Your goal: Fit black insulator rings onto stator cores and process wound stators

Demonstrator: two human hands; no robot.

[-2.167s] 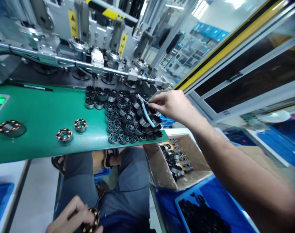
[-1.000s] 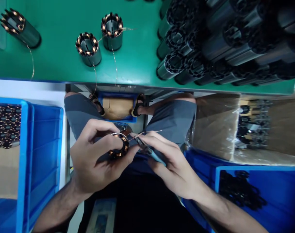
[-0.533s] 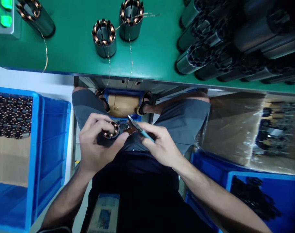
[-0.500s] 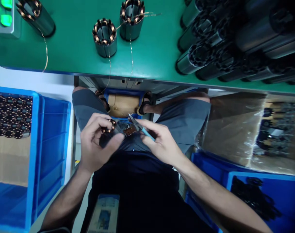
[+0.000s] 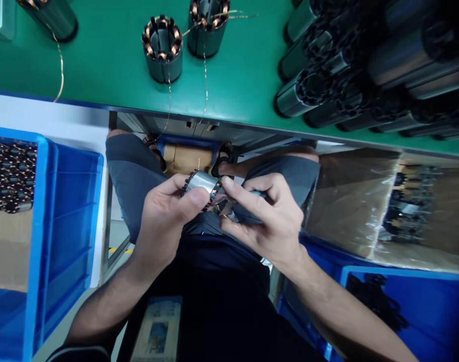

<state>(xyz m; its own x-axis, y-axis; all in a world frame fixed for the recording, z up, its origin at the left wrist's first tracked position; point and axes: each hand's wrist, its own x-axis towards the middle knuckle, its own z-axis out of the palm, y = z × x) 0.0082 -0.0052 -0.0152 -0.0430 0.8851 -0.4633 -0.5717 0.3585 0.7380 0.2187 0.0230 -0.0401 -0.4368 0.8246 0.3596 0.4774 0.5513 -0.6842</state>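
In front of my lap, my left hand (image 5: pixel 165 213) grips a wound motor stator (image 5: pixel 202 184) by its sides, thumb on the smooth metal wall. The stator lies on its side, its toothed copper end towards my right hand. My right hand (image 5: pixel 265 208) is closed round blue-handled cutters (image 5: pixel 232 215), whose jaws are close to that end. My right index finger reaches the stator's rim. A thin copper wire (image 5: pixel 199 164) sticks up behind the stator. Whether the jaws touch a wire cannot be made out.
On the green table (image 5: pixel 108 65) stand wound stators (image 5: pixel 162 50) with trailing wires. Several dark stators (image 5: pixel 303 95) are stacked at the right. A blue crate (image 5: pixel 41 201) of copper-wound parts is at the left. To the right are a plastic-lined box (image 5: pixel 350 196) and a blue bin (image 5: pixel 422 274) with black parts.
The stator has turned from its copper end facing up to lying sideways. My right hand has brought the cutters against its right end, and both hands are closer together.
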